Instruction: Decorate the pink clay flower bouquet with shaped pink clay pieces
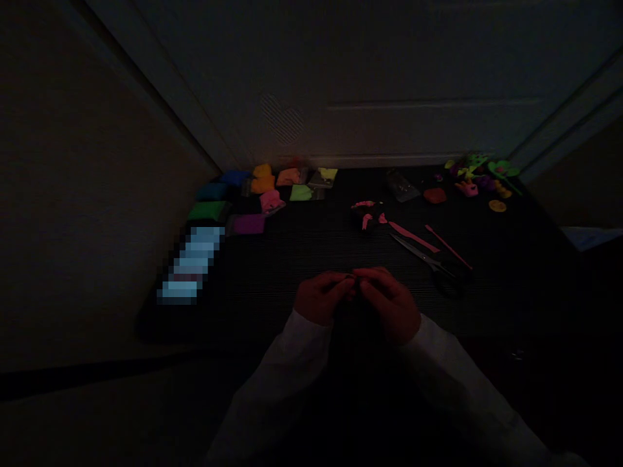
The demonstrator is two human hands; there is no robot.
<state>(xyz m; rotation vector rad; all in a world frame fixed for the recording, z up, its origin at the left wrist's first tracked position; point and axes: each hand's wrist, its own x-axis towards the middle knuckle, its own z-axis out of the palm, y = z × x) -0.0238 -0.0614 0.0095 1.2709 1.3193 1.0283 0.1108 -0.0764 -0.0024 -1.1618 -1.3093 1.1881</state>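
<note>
My left hand [318, 297] and my right hand [390, 303] meet above the near side of the dark table. Thumbs and fingers of both are pinched together; whatever they hold is too small and dark to make out. Beyond my right hand lies a pair of scissors [424, 257], blades slightly apart and pointing away to the left. A flat pink strip [413, 237] rests just past the blades, and a thin pink stick [448, 247] lies to its right. Farther back sits a dark lump with pink patches [368, 214].
Bagged coloured pieces resembling modelling clay, including a green one [208, 211] and a purple one [249, 224], line the table's back left. A bright pixelated screen [192, 266] lies at left. Flower-like coloured shapes [503, 169] and a yellow disc [497, 206] stand back right. Lighting is very dim.
</note>
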